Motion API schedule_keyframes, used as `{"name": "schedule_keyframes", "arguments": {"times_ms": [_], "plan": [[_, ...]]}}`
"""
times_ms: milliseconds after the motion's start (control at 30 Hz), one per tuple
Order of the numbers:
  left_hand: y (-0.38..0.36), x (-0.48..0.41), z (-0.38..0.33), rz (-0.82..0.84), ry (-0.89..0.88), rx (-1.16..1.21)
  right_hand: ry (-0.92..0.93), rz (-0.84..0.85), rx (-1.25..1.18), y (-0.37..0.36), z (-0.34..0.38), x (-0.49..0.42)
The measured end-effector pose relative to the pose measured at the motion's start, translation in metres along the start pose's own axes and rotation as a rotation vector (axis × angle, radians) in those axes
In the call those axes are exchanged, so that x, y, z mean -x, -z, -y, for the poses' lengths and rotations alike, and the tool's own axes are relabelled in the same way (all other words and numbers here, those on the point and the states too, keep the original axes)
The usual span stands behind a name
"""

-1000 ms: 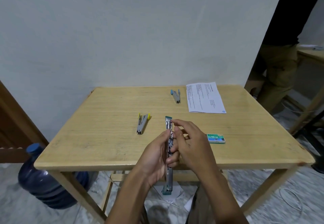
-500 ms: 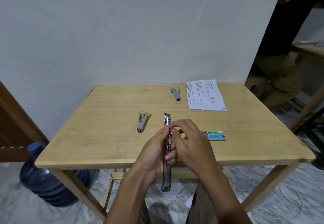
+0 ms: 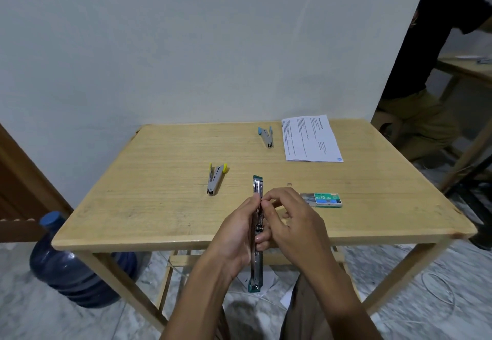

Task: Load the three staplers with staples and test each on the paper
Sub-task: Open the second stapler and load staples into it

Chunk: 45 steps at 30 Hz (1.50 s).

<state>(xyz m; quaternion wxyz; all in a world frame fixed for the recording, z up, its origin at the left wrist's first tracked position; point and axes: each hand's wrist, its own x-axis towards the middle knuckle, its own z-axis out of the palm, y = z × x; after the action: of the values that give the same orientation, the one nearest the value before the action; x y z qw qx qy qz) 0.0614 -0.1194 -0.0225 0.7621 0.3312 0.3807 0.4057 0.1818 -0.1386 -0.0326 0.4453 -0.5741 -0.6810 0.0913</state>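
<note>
At table edge, stapler, middle hidden by hands

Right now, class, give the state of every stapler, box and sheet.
Teal-tipped metal stapler: unfolded straight, left hand grips, right hand pinches.
Yellow-tipped grey stapler: lying untouched.
Blue-tipped grey stapler: lying untouched.
Green staple box: tray slid partly out.
White printed paper sheet: lying flat.

It looks like a plain room in a home or small office, with a light wooden desk by a bare white wall and a big blue plastic water jug on the grey marble floor.
</note>
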Motion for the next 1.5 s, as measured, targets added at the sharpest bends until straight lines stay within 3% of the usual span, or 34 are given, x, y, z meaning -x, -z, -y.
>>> {"name": "schedule_keyframes", "arguments": {"times_ms": [267,433,667,833,1033,1267,1500], "plan": [[0.004,-0.004,-0.002,0.016,0.005,0.061,0.116,-0.104,-0.209,0.000,-0.004,0.005],[-0.001,-0.004,-0.003,0.045,-0.030,0.011,-0.064,-0.101,-0.394,0.003,-0.001,0.005],[-0.007,0.000,-0.003,-0.049,-0.111,-0.163,0.099,-0.121,-0.245,0.003,-0.013,0.006],[-0.007,-0.001,-0.005,-0.058,-0.137,-0.221,-0.138,-0.062,-0.441,0.003,-0.008,0.005],[-0.008,-0.004,-0.005,-0.084,-0.114,-0.146,0.023,-0.062,-0.303,0.004,-0.009,0.003],[-0.007,-0.005,-0.001,-0.073,-0.105,-0.143,0.053,-0.012,-0.274,0.005,-0.014,0.001],[-0.002,-0.012,-0.005,0.009,-0.033,-0.051,-0.241,-0.008,-0.472,0.001,-0.004,0.000]]}}
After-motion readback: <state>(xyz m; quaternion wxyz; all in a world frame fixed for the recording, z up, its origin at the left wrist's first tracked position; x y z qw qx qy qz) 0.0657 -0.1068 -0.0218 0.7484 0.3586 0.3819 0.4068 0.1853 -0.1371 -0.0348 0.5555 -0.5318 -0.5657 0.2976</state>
